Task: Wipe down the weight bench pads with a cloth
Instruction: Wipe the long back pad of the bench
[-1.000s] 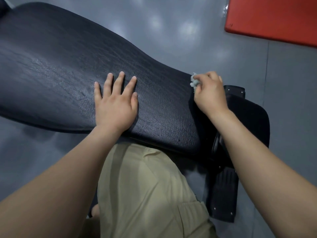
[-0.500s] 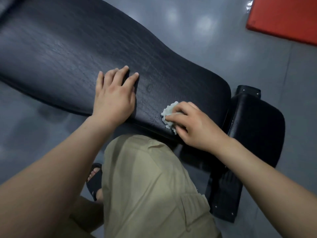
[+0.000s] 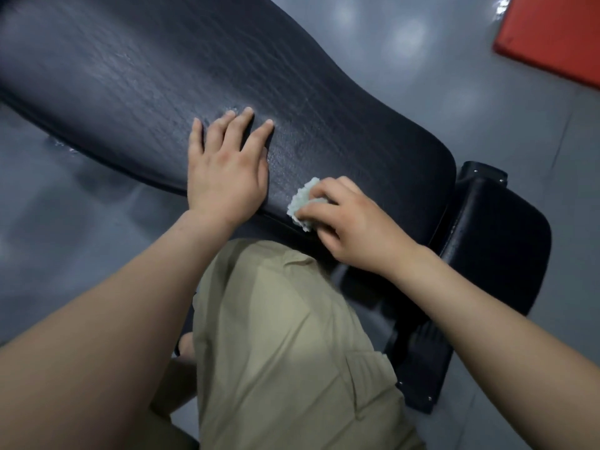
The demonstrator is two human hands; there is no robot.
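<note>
- Nearest: a leg in khaki shorts (image 3: pixel 285 336), tucked close against the near edge of the bench.
- Right hand (image 3: pixel 357 228): fingers and thumb curled over the cloth (image 3: pixel 301 203), pressing it onto the near edge of the long pad (image 3: pixel 146 69), toward that pad's narrow end.
- Cloth: small, pale and nubby, bunched up, with only a fringe showing past the fingertips. Judged light, soft and not fragile, so it should take whatever shape it is pressed into. Probably best held as a wad under the fingertips with the palm's weight behind it, so it cannot slide out mid-stroke.
- Left hand (image 3: pixel 227 177): flat, palm down, fingers straight and a little spread. It holds nothing and rests on the long pad just beside the cloth, likely as a brace.
- Long pad: black, creased, with a dull sheen. Judged firm with slight give, and smooth enough for the cloth to glide. The creases may need extra pressure.
- Seat pad (image 3: pixel 496 222): smaller and black, across a gap to the right. Neither hand touches it.
- Farthest: grey floor (image 3: pixel 454 92), with a red mat (image 3: pixel 558 34) in the corner.
</note>
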